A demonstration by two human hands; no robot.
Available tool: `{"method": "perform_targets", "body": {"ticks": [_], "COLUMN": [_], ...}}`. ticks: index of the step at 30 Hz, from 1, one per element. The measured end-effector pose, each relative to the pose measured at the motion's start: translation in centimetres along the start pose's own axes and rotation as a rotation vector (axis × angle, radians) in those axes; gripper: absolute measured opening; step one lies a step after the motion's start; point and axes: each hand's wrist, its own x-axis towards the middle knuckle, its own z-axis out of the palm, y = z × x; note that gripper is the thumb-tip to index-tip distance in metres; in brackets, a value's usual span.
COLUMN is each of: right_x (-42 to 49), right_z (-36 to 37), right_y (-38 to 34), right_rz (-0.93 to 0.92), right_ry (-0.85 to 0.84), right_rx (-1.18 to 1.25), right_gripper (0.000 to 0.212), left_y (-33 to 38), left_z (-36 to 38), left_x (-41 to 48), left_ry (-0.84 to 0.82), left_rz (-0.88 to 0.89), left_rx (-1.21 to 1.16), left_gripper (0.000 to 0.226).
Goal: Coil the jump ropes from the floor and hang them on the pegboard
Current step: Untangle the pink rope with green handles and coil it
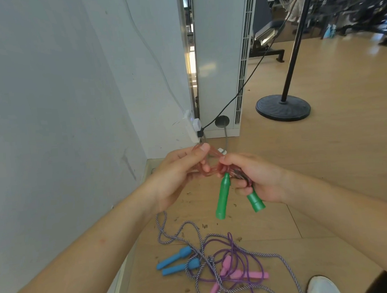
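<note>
Two hands on the pink rope point(213, 167), nearside of the fan base point(283, 107): pinched at a loop by the left hand point(178, 176), gripped with one green handle point(256, 202) in the right hand point(255, 178). Looks light, limp, slick; best held across the gathered loops, not the handles.

Tangled ropes point(218, 265) underfoot; wall point(61, 109) left.

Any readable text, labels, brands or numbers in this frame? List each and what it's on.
None readable.
The red rope, green handles, blue handles and pink handles: no print visible.
The power strip and white shoe: no legible marking.
The gym gear in the background: too blurred to tell.
</note>
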Motion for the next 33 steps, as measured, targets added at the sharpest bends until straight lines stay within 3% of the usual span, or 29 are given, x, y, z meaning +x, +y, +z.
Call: {"method": "perform_targets", "body": {"ticks": [3, 7, 11, 16, 18, 21, 25, 33], "right_x": [-0.1, 0.1, 0.2, 0.6, 0.7, 0.8, 0.8, 0.7], "right_z": [-0.1, -0.4, -0.9, -0.9, -0.9, -1.1, -1.2, -1.3], "right_y": [-0.1, 0.0, -0.2, 0.0, 0.0, -0.2, -0.5, -0.5], "right_rz": [0.017, 0.038, 0.025, -0.031, -0.045, -0.063, -0.091, -0.098], "right_ry": [0.011, 0.031, 0.098, 0.206, 0.227, 0.244, 0.267, 0.230], "right_rx": [0.151, 0.278, 0.235, 0.166, 0.172, 0.182, 0.154, 0.224], "right_gripper": [0.014, 0.009, 0.007, 0.003, 0.002, 0.004, 0.004, 0.005], "left_y": [-0.7, -1.2, -1.5, -2.1, -2.8, -4.0, -4.2, -4.5], "left_z": [-0.9, -1.5, -1.2, 0.4, 0.5, 0.4, 0.5, 1.0], "left_x": [0.3, 0.2, 0.1, 0.0, 0.1, 0.0, 0.4, 0.3], "left_ry": [-0.048, -0.067, -0.035, 0.046, 0.005, -0.158, -0.153, -0.201], "left_rz": [0.027, 0.018, 0.073, 0.000, -0.125, -0.278, -0.224, -0.242], "left_rx": [0.132, 0.220, 0.270, 0.386, 0.399, 0.422, 0.356, 0.441], "left_gripper": [0.013, 0.050, 0.090, 0.118, 0.113, 0.086, 0.057, 0.073]}}
